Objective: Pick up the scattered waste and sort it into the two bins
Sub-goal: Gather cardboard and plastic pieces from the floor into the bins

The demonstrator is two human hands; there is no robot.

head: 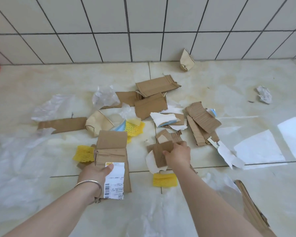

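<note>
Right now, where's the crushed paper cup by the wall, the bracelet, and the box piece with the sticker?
Crushed paper cup [186,63]: head view, its side.
Bracelet [91,183]: head view, top of band.
Box piece [111,142]: head view, upper flap.

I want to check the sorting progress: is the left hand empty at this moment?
No, the left hand grips a folded cardboard piece that carries a white shipping label, thumb pressed on the label.

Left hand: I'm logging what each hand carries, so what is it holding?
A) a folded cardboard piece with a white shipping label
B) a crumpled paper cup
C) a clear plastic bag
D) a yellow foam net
A: the left hand has its grip on the labelled cardboard piece, thumb pressed on the white label.
</note>
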